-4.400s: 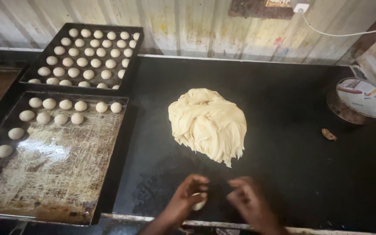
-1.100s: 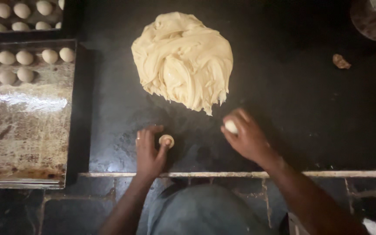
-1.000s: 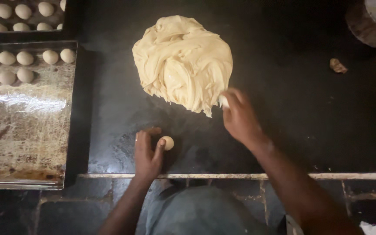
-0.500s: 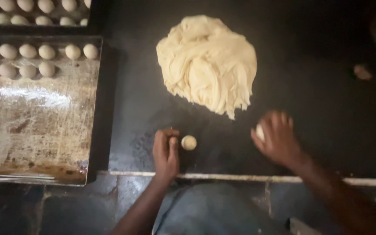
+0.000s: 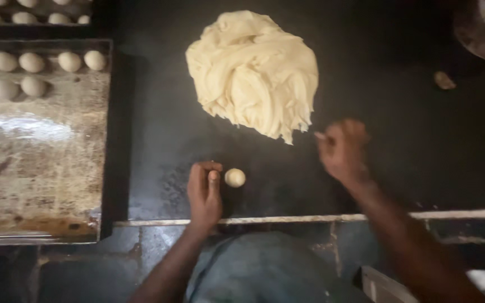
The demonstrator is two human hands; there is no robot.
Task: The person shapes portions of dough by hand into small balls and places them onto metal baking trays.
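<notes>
down at the near edge of the dark counter (image 5: 411, 168), the left hand (image 5: 204, 193) lies flat-ish on the surface with its fingers loosely curled, holding nothing; its fingertips sit just beside a small round dough ball (image 5: 234, 177), close enough that i cannot tell whether they touch it. the ball rests on the counter near the front edge, a little left of the middle.

the right hand (image 5: 342, 148) hovers or rests further right and slightly further back, blurred. its fingers are drawn together near the lower tip of the big dough mass (image 5: 254, 70), and a pale bit shows at the fingertips, but whether it is pinching dough off or merely touching it cannot be made out.

the dough mass is a large, pale, folded heap lying toward the back of the counter, about mid-width, its ragged lower point reaching toward the right hand. it is well apart from the small ball.

along the left edge of the counter sits a worn metal tray (image 5: 40, 168), mostly bare and streaked, with rolled dough balls (image 5: 32, 62) lined up in rows along its far side. behind it, at the back left corner, part of a second tray (image 5: 35, 28) carries more balls, only partly in view.

toward the back right corner a small brownish scrap (image 5: 443, 80) lies alone on the counter, and a round container (image 5: 481, 31) is cut off by the picture's edge at the corner itself.
</notes>
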